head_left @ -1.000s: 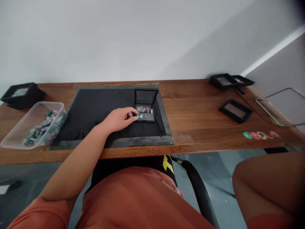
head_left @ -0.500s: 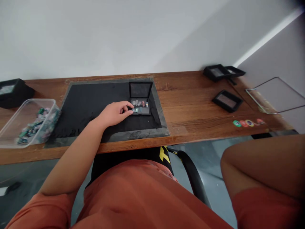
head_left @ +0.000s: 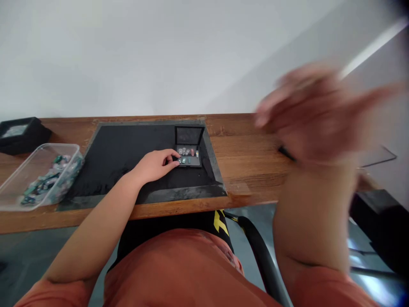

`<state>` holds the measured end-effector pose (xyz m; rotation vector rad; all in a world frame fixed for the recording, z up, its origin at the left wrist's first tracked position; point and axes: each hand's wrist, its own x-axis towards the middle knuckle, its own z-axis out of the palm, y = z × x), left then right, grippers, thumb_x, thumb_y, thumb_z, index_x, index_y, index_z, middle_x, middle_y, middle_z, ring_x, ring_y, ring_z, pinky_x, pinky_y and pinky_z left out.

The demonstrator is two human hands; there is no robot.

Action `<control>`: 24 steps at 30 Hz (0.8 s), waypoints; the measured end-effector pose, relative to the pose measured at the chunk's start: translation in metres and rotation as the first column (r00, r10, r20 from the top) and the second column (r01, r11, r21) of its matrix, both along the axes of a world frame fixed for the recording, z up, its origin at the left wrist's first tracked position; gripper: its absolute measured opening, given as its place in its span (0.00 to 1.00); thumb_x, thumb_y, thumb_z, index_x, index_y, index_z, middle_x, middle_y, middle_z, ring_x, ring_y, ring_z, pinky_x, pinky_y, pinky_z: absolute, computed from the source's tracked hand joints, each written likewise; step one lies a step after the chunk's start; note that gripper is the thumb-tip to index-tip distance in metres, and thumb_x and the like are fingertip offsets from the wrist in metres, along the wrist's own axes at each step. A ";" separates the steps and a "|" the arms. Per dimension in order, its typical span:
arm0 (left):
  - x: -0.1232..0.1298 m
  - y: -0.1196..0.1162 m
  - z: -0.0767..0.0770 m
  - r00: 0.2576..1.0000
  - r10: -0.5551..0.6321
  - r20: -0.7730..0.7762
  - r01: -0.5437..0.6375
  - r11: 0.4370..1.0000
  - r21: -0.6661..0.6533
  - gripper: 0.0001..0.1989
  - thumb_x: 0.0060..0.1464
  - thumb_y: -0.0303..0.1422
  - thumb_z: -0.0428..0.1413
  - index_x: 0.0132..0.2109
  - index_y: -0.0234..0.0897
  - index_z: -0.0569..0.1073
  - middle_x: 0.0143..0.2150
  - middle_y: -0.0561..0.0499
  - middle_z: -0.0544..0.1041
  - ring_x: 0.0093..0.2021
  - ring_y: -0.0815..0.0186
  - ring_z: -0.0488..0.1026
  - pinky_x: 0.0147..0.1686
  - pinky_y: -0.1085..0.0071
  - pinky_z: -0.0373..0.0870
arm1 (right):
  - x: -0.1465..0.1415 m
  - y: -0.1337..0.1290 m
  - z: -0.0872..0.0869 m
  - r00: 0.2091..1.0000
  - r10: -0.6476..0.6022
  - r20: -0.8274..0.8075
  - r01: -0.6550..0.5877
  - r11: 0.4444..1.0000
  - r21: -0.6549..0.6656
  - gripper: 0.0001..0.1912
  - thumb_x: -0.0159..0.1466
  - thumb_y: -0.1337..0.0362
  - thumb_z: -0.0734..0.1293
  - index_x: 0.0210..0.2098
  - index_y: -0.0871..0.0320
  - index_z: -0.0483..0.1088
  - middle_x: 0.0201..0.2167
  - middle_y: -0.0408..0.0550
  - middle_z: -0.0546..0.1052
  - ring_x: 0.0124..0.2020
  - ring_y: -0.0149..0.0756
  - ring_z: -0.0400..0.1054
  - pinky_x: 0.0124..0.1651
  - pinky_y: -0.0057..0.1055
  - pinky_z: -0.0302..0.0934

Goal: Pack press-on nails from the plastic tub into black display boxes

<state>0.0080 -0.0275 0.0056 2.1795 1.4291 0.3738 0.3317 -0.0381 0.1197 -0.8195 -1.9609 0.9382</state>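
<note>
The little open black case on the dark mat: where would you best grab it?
Probably by the right edge of the case, coming from the right, since the left hand is at its left edge. I'd avoid the lid, which stands raised at the back, and keep the base level because small pieces lie in it.

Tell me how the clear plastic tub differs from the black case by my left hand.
The tub is see-through; the case is black. The tub looks much bigger than the case. The tub shows no lid, while the case has a raised lid. The tub's pieces lie jumbled; the case's pieces sit in two rough rows. Both hold small pieces.
</note>
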 end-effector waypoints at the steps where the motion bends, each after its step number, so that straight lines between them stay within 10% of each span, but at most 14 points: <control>1: 0.001 0.000 0.000 1.000 0.002 -0.007 -0.002 1.000 0.001 0.17 0.63 0.45 0.54 0.52 0.44 0.78 0.36 0.54 0.80 0.32 0.65 0.71 0.33 0.67 0.61 | -0.008 0.006 -0.009 0.999 0.040 0.032 -0.040 0.999 -0.016 0.24 0.68 0.43 0.67 0.52 0.53 0.74 0.41 0.48 0.79 0.38 0.36 0.73 0.43 0.36 0.69; 5: 0.003 0.000 0.001 1.000 0.013 -0.024 -0.013 1.000 0.005 0.16 0.63 0.45 0.55 0.51 0.44 0.78 0.34 0.55 0.80 0.31 0.65 0.71 0.32 0.67 0.61 | -0.044 0.038 -0.058 0.895 0.133 0.425 -0.084 0.987 -0.134 0.19 0.61 0.50 0.74 0.43 0.58 0.80 0.27 0.42 0.74 0.25 0.28 0.63 0.31 0.30 0.56; 9: 0.003 0.000 0.002 0.999 0.014 -0.031 -0.014 1.000 0.009 0.16 0.63 0.44 0.55 0.51 0.44 0.78 0.34 0.56 0.80 0.30 0.65 0.71 0.32 0.68 0.60 | -0.061 0.057 -0.091 0.884 0.190 0.428 -0.119 0.975 -0.188 0.16 0.58 0.54 0.75 0.37 0.60 0.80 0.24 0.40 0.73 0.25 0.26 0.60 0.31 0.29 0.52; 16: 0.003 0.000 0.000 0.999 0.002 -0.046 -0.001 1.000 0.018 0.16 0.64 0.43 0.54 0.53 0.45 0.77 0.37 0.55 0.81 0.31 0.66 0.72 0.32 0.68 0.61 | -0.059 0.055 -0.110 0.915 0.220 0.339 -0.114 0.945 -0.306 0.26 0.54 0.50 0.78 0.19 0.58 0.61 0.16 0.33 0.59 0.21 0.22 0.49 0.28 0.28 0.44; 24: 0.001 0.002 -0.003 1.000 0.019 -0.023 -0.019 1.000 0.021 0.14 0.62 0.43 0.56 0.51 0.45 0.78 0.36 0.55 0.80 0.31 0.66 0.71 0.32 0.68 0.61 | -0.060 0.059 -0.119 0.938 0.249 0.242 -0.149 0.919 -0.366 0.17 0.54 0.53 0.78 0.29 0.61 0.74 0.18 0.34 0.64 0.20 0.23 0.51 0.27 0.28 0.44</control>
